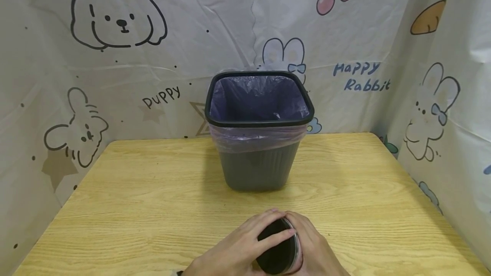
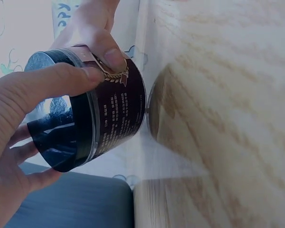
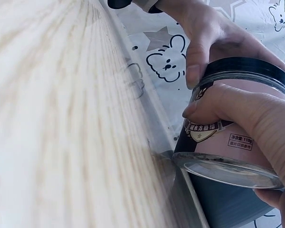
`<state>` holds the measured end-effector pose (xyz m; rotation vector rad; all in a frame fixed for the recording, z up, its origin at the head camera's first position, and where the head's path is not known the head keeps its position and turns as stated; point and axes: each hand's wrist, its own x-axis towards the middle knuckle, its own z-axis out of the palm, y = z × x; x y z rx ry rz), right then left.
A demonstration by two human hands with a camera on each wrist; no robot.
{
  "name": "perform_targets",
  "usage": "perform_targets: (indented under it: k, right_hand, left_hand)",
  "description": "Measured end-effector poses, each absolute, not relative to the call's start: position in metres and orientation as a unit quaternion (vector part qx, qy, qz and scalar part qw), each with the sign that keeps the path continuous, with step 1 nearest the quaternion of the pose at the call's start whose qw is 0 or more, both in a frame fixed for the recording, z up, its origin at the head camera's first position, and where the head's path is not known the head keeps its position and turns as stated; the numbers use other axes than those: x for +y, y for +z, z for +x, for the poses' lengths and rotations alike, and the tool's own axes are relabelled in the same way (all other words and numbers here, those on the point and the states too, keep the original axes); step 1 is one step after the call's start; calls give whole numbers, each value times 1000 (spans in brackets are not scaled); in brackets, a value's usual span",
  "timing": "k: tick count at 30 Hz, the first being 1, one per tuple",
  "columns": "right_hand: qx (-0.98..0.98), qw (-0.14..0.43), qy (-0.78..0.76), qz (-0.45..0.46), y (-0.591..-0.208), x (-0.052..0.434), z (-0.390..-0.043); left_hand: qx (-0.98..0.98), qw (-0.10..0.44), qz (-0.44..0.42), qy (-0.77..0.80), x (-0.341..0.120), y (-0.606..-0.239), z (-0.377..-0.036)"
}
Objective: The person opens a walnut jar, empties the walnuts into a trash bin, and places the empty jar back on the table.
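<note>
Clasping jar (image 1: 278, 248), both hands (image 1: 234, 252) curled

lined bin (image 1: 259, 139), wooden table (image 1: 134, 199), cartoon backdrop (image 1: 115, 54)

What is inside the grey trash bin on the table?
The trash bin holds a purple plastic liner folded over its rim; only the liner's walls show. The bin's bottom lies below the front rim, so any contents there cannot be seen.

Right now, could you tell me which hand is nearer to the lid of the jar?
Left. The left hand wraps the black lid; the right hand grips the jar body below it.
</note>
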<state>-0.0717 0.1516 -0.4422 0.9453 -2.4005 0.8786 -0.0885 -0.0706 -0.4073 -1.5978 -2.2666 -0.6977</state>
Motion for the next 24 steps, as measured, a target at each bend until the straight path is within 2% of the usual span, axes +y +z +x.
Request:
perform_targets:
  k: [24]
  right_hand:
    - [-860,219,304,347,-445,152,-74]
  left_hand:
    - [-787,126,-547,-257,-71,-409,-89]
